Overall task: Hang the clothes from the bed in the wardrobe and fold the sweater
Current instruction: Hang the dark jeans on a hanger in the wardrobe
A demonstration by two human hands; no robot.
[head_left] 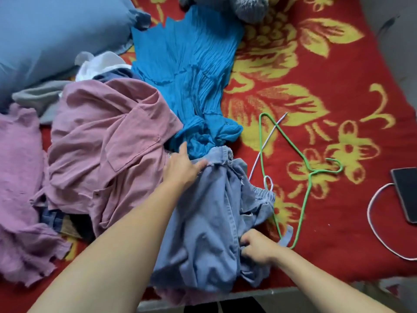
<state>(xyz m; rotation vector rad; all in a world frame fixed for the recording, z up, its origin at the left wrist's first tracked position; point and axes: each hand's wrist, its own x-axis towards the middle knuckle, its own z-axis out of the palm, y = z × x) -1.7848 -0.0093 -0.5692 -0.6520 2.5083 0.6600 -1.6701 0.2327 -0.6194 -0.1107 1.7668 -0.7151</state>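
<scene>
A crumpled pale blue garment point(203, 233) lies at the bed's near edge. My left hand point(182, 168) grips its upper edge, close to the pink shirt point(108, 145). My right hand point(257, 248) pinches the garment's right side, fingers curled into the cloth. A bright blue pleated dress point(187, 71) is spread out beyond them. A fuzzy lilac sweater point(18, 177) lies at the far left. A green wire hanger point(302, 195) and a white hanger point(268, 136) lie to the right of the garment, partly under it.
The bed has a red and yellow flowered blanket point(316, 64). A blue pillow point(45, 35) sits at the top left, a grey plush toy point(246, 5) at the top. A phone point(406, 193) with a white cable point(374, 224) lies at the right edge.
</scene>
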